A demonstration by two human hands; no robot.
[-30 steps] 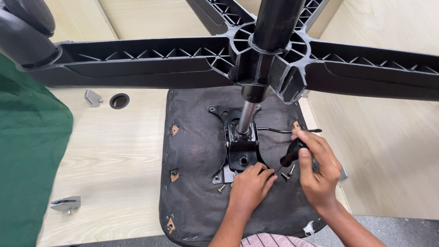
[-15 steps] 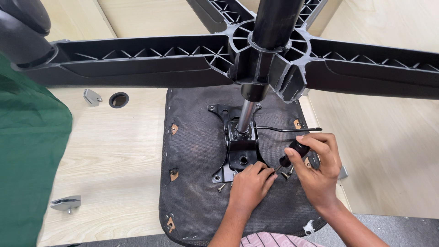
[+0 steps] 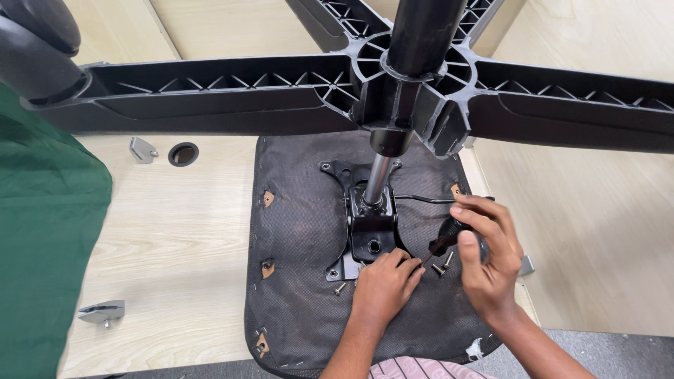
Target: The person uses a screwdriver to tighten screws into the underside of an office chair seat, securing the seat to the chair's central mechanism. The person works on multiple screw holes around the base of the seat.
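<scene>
Black fabric covers the upturned chair seat (image 3: 309, 281) lying on your pale wood counter (image 3: 175, 245). Your right hand (image 3: 488, 260) has its grip closed around a dark-handled screwdriver (image 3: 442, 242), tip angled toward the black metal mounting plate (image 3: 368, 238). Your left hand (image 3: 382, 284) rests fingers curled at the plate's lower edge, loose screws (image 3: 442, 265) beside it.

The seat underside (image 3: 309, 281) is black fabric with tan patches at its edge. The plate (image 3: 371, 235) and star base (image 3: 281, 95) at 12 o'clock are black. The counter (image 3: 175, 231) is pale wood-grain; a green cloth (image 3: 42, 245) lies at 9 o'clock.
</scene>
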